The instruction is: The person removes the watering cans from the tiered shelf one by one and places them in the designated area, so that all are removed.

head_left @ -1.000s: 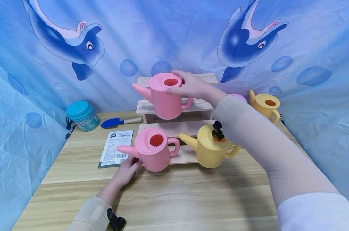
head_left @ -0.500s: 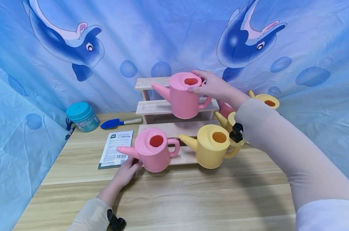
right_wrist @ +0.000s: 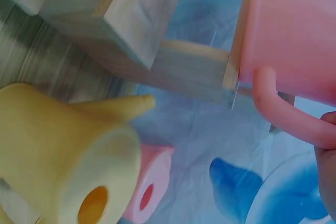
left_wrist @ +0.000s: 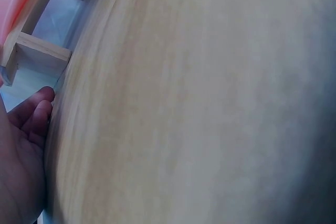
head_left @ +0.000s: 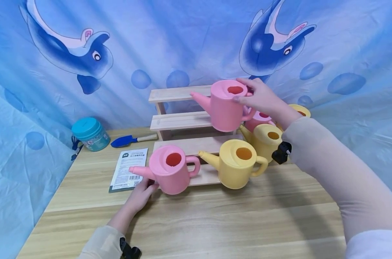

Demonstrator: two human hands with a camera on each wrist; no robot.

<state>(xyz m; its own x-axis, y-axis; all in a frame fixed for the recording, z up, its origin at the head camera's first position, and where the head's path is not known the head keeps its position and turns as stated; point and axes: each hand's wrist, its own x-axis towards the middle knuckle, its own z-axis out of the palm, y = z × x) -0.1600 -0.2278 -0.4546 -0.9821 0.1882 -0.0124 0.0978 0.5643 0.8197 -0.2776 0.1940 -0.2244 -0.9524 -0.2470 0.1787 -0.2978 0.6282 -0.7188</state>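
My right hand (head_left: 260,97) grips a pink watering can (head_left: 226,115) by its upper back, holding it upright in front of the upper tiers of a wooden stepped shelf (head_left: 178,94). In the right wrist view this can's handle (right_wrist: 286,111) lies beside my fingers. My left hand (head_left: 139,196) rests on the table at the shelf's lower left end, its fingers loosely bent, partly under the spout of a second pink watering can (head_left: 171,178). That can and a yellow watering can (head_left: 233,172) stand on the lowest tier. The left wrist view shows the left fingers (left_wrist: 39,114) beside the shelf's end.
Right of the shelf stand another yellow watering can (head_left: 264,147), a pink one (head_left: 258,118) and a partly hidden yellow one (head_left: 302,108). At left are a teal-lidded tub (head_left: 90,133), a blue trowel (head_left: 122,141) and a printed packet (head_left: 127,169). A dolphin-printed curtain (head_left: 196,43) hangs behind.
The right hand has carried the pink watering can to the right along the shelf, uncovering the left part of the upper tiers. The left hand has stayed at the shelf's lower end.
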